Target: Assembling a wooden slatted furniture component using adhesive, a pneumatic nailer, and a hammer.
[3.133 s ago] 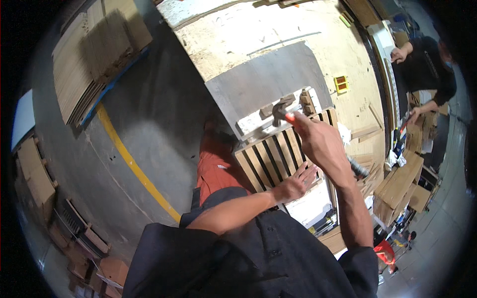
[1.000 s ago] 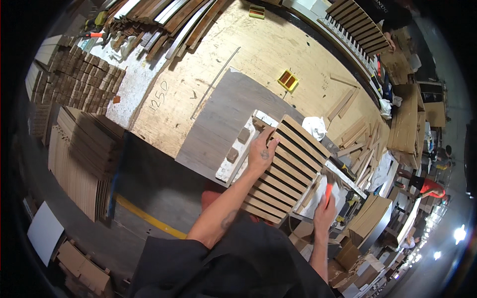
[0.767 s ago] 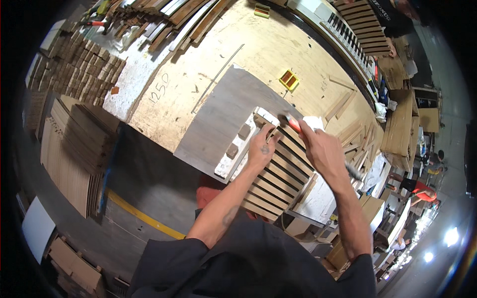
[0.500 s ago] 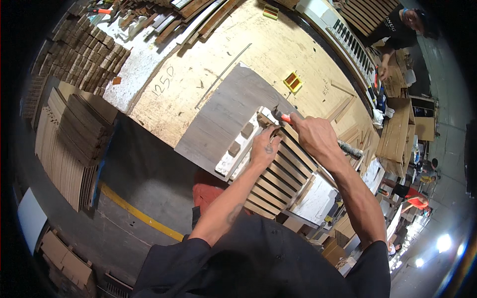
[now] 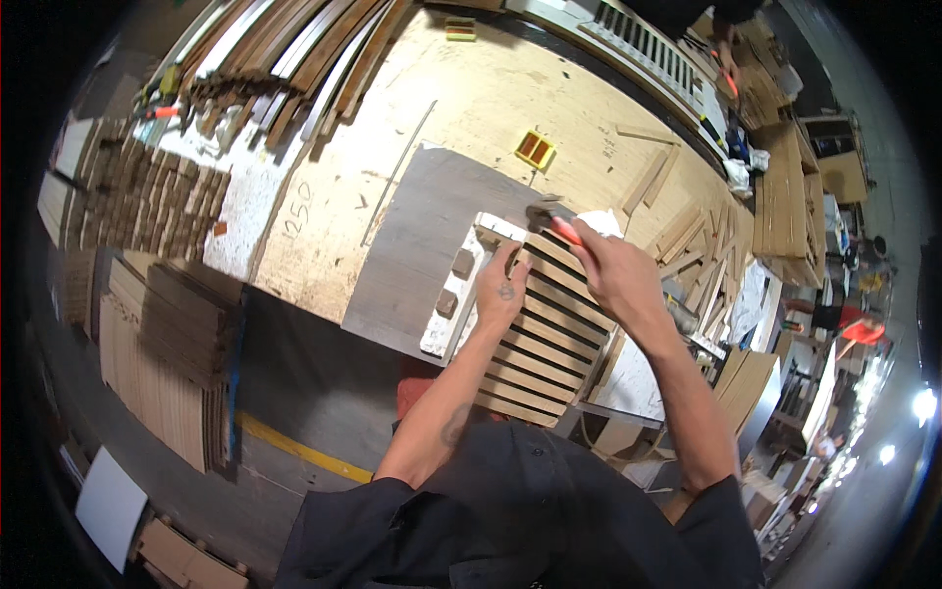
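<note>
A broad pale plywood counter (image 5: 461,108) carries a flat grey rectangular board (image 5: 432,245), and over that board's near edge lies a slatted panel of light wooden strips on a white frame (image 5: 535,339), directly under both hands. The left hand (image 5: 502,290) rests flat on the slats, fingers (image 5: 513,257) nearly straight and holding nothing. Just beside it, the right hand (image 5: 613,280) has its fingers wrapped around the red handle of a small hammer (image 5: 551,218), whose head sits over the panel's far end.
</note>
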Demonstrator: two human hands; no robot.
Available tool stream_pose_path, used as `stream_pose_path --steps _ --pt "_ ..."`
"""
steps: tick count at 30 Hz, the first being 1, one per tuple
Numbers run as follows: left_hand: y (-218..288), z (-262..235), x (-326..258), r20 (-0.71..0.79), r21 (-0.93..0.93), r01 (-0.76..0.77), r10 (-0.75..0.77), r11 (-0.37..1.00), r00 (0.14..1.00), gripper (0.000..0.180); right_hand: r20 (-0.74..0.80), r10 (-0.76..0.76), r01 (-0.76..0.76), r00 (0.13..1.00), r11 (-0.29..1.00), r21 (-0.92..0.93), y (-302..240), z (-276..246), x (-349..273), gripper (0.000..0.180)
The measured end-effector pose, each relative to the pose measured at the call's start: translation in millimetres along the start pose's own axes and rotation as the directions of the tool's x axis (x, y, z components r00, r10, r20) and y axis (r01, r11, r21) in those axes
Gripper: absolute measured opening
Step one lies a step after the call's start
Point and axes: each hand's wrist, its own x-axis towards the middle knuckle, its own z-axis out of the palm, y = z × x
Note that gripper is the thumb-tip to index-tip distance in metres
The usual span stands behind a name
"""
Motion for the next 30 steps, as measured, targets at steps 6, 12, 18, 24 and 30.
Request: stream_pose_path --steps 6,12,18,24,30 --pt "27 1 2 -0.049 0.353 -0.192 0.223 0.916 0.974 0.036 0.153 0.747 -0.486 0.647 0.250 0.838 30 23 -141 0.029" --pt "16 38 29 0.017 0.522 -0.257 0.292 0.813 0.956 0.049 0.415 0.857 -0.339 0.304 -0.310 0.888 52 101 -218 0.021" --pt "15 57 37 -0.010 0.360 -0.192 0.210 0.913 0.978 0.047 0.394 0.841 -0.126 0.371 -0.375 0.918 63 121 -206 0.019" --pt "4 57 44 -0.100 0.265 -0.089 0.119 0.960 0.988 0.052 0.239 0.902 -0.196 0.361 -0.177 0.964 93 146 -188 0.023" --pt "-3 52 52 -0.134 0.256 -0.081 0.119 0.963 0.984 0.054 0.067 0.946 -0.291 0.318 0.029 0.956 101 152 -168 0.021"
